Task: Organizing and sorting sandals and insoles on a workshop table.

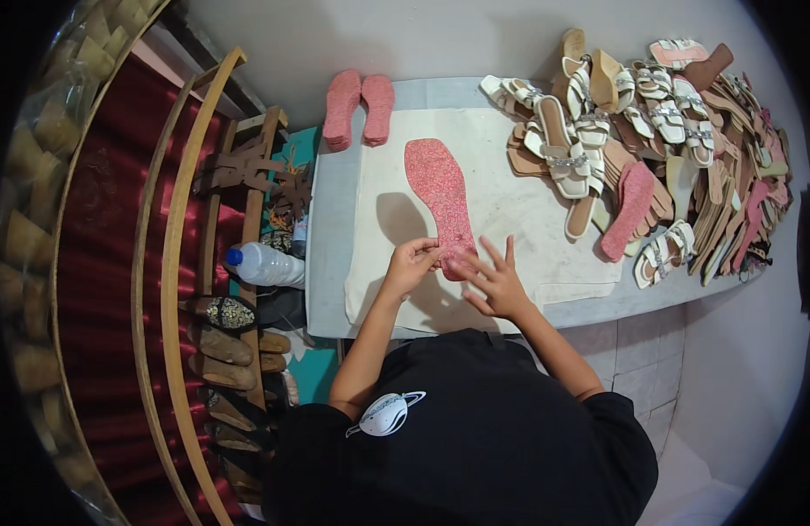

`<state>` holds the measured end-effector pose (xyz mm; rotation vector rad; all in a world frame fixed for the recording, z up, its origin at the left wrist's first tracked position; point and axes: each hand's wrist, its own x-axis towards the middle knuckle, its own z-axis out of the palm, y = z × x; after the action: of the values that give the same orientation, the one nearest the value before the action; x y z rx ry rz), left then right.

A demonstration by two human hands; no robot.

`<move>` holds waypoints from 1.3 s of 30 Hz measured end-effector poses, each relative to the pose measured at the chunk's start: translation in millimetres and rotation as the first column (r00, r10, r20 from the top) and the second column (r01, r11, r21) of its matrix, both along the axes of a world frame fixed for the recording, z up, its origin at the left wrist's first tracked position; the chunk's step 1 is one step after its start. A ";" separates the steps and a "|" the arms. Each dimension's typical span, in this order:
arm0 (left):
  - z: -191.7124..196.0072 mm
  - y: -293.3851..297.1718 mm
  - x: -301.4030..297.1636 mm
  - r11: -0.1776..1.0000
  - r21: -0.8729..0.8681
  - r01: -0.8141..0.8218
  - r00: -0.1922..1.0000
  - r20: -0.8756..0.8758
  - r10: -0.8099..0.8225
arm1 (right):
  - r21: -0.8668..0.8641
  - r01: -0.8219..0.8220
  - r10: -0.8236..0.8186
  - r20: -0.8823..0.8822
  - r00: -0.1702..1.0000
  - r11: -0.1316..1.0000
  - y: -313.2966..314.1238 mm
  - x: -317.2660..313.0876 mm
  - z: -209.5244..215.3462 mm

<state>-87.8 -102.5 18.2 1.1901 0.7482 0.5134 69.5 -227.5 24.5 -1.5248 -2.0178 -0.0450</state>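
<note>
My left hand [413, 266] pinches the narrow heel end of a pink-red patterned insole [436, 175], which is held up over the pale cloth with its wide toe end pointing away from me. Against the same heel end, on its right side, is my right hand [495, 280]. Its fingers are spread, and some of them overlap the insole's edge; whether they touch it is hard to tell. A shadow of the insole and hands falls on the white cloth [527, 210] below.
Two stacks of similar pink insoles [342, 110] stand at the table's back left. White strappy sandals [562, 167] and many brown insoles [711, 219] crowd the right side, with another pink insole [628, 206] among them. Left of the table are a water bottle [269, 266] and a wooden shoe rack [179, 228].
</note>
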 end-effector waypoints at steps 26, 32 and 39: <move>-16.5 32.0 -29.6 0.983 0.185 0.010 0.996 -0.085 0.006 | -0.013 0.258 -0.254 0.121 0.960 0.966 167.6 68.0 22.7; -29.5 29.8 -31.1 0.970 0.238 -0.060 0.997 -0.035 0.070 | -0.024 -0.366 0.325 0.519 0.791 0.930 163.0 40.8 22.8; -31.9 31.3 -31.2 0.950 0.311 -0.005 0.990 -0.135 0.050 | 0.113 0.527 -0.539 0.156 0.828 0.842 226.6 87.0 23.0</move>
<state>-119.0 -71.1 -13.7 1.5231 0.8259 0.5896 156.5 -0.9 47.5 -2.0605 -1.6300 -0.4871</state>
